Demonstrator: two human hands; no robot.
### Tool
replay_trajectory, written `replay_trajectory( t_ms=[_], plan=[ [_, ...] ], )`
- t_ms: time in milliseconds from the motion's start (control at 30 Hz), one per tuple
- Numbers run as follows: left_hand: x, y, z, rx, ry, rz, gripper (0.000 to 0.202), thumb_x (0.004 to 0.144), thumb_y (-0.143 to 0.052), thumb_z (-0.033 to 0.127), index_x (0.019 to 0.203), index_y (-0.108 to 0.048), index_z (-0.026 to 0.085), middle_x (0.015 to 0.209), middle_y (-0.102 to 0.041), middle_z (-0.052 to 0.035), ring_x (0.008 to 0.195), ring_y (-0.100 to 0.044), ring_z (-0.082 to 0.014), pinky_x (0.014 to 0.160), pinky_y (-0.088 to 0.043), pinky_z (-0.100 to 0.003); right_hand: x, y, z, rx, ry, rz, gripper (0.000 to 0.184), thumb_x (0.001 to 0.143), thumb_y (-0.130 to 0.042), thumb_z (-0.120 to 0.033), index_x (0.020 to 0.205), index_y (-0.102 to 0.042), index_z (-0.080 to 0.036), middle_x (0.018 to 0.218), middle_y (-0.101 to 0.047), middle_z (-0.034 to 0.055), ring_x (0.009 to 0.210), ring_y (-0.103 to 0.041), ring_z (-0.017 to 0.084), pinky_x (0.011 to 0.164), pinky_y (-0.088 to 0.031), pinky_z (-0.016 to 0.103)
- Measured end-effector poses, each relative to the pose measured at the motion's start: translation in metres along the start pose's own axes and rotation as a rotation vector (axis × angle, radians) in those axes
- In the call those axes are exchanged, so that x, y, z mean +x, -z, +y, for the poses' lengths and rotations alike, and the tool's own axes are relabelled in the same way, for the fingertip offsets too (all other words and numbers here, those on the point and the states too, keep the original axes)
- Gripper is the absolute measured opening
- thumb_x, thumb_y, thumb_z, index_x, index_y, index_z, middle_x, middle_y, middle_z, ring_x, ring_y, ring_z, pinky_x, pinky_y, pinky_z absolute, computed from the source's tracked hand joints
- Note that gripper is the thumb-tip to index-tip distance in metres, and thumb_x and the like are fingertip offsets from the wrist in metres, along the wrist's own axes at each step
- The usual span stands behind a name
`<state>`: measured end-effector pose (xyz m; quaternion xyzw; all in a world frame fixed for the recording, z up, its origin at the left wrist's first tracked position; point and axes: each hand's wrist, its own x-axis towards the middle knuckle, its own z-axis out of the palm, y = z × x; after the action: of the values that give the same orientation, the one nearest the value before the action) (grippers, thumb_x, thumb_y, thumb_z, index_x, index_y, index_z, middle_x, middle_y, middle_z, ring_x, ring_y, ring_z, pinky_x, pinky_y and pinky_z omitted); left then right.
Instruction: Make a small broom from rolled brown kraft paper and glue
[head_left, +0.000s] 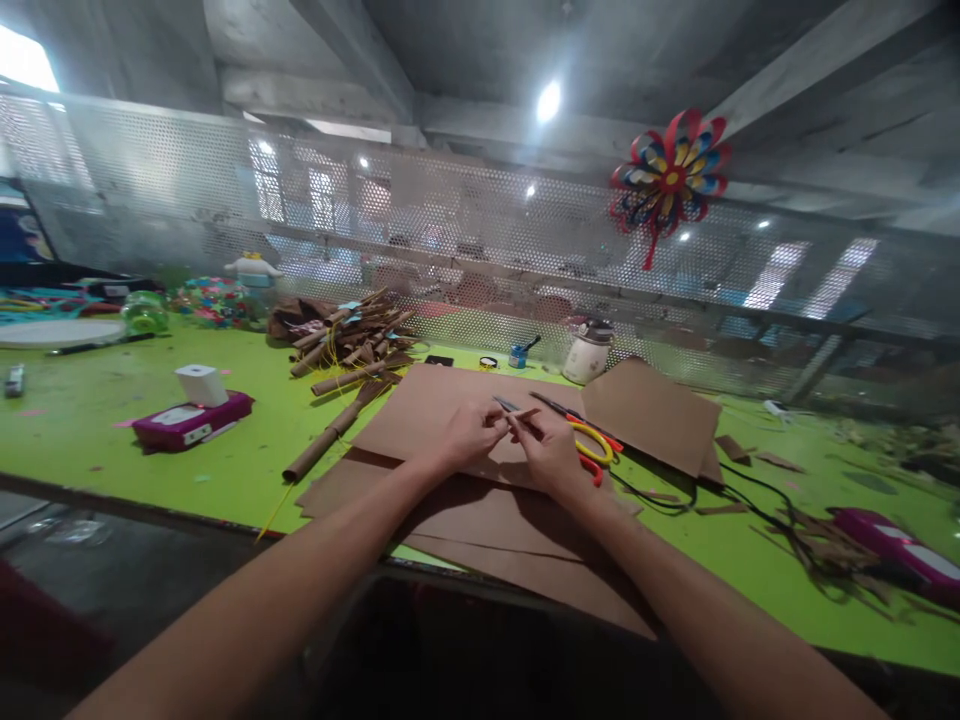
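Note:
Both of my hands meet over brown paper sheets [420,410] stacked near the table edge. My left hand [476,432] is closed, its fingertips pinching a small piece of brown paper [523,413]. From the other side, my right hand [546,445] pinches the same piece between thumb and fingers. Scissors with yellow and red handles [596,440] lie at my right hand, partly hidden by it; their blade tip shows beyond the fingers. Just behind them lies a long dark tool with a red end [574,412], its kind unclear.
Rolled brown paper tubes [352,345] with yellow ties are heaped at back left. A purple device [193,420] carries a white block [201,384]. Folded brown paper [651,415], a black cable [757,500], paper scraps and a second purple device [900,550] lie right. A white jar [589,352] stands behind.

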<state>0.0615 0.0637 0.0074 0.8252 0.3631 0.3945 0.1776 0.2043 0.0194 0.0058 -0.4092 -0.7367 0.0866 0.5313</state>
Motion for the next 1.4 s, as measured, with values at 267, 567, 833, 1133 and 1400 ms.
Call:
replay_trajectory(
  t_ms=[267, 567, 833, 1133, 1400],
  plan=[
    [-0.001, -0.003, 0.008, -0.018, 0.078, 0.107, 0.023, 0.07, -0.046, 0.025, 0.049, -0.044, 0.015, 0.045, -0.032, 0.0061, 0.047, -0.031, -0.0068, 0.046, -0.022, -0.02, -0.002, -0.001, 0.001, -0.073, 0.126, 0.013, 0.018, 0.082, -0.044, -0.022, 0.087, -0.061, -0.017, 0.081, -0.058, 0.0079, 0.076, -0.054, 0.018, 0.069, -0.043, 0.03],
    [0.0, 0.002, 0.009, -0.267, 0.12, -0.058, 0.028, 0.076, -0.042, 0.033, 0.062, -0.056, 0.013, 0.046, -0.047, 0.0033, 0.045, -0.04, -0.0075, 0.046, -0.031, -0.019, 0.008, 0.004, 0.002, 0.263, -0.218, -0.066, 0.024, 0.076, -0.054, -0.036, 0.084, -0.061, -0.014, 0.076, -0.061, 0.0048, 0.062, -0.054, 0.014, 0.057, -0.045, 0.026],
    [-0.001, 0.0, 0.004, -0.156, 0.087, -0.105, 0.03, 0.076, -0.044, 0.035, 0.063, -0.057, 0.012, 0.047, -0.046, 0.0036, 0.044, -0.038, -0.0065, 0.044, -0.027, -0.018, 0.007, 0.007, 0.003, 0.569, -0.456, -0.098, 0.029, 0.068, -0.061, -0.04, 0.079, -0.062, -0.013, 0.071, -0.061, 0.0035, 0.06, -0.052, 0.011, 0.055, -0.042, 0.024],
    [-0.005, -0.002, 0.009, 0.03, 0.021, -0.06, 0.028, 0.075, -0.046, 0.036, 0.075, -0.064, 0.014, 0.059, -0.056, 0.0001, 0.052, -0.044, -0.0089, 0.048, -0.029, -0.02, 0.008, 0.002, 0.017, 0.61, -0.551, 0.011, 0.027, 0.066, -0.062, -0.041, 0.071, -0.058, -0.014, 0.075, -0.062, 0.0054, 0.067, -0.056, 0.014, 0.059, -0.045, 0.025],
    [0.006, 0.095, 0.033, -0.049, 0.26, 0.217, 0.027, 0.072, -0.05, 0.034, 0.081, -0.063, 0.012, 0.056, -0.06, -0.0024, 0.044, -0.04, -0.0085, 0.046, -0.029, -0.021, 0.003, 0.008, 0.025, 0.675, -0.618, -0.196, 0.024, 0.069, -0.057, -0.032, 0.087, -0.052, -0.017, 0.061, -0.059, 0.0, 0.055, -0.057, 0.013, 0.053, -0.048, 0.029]
  ],
)
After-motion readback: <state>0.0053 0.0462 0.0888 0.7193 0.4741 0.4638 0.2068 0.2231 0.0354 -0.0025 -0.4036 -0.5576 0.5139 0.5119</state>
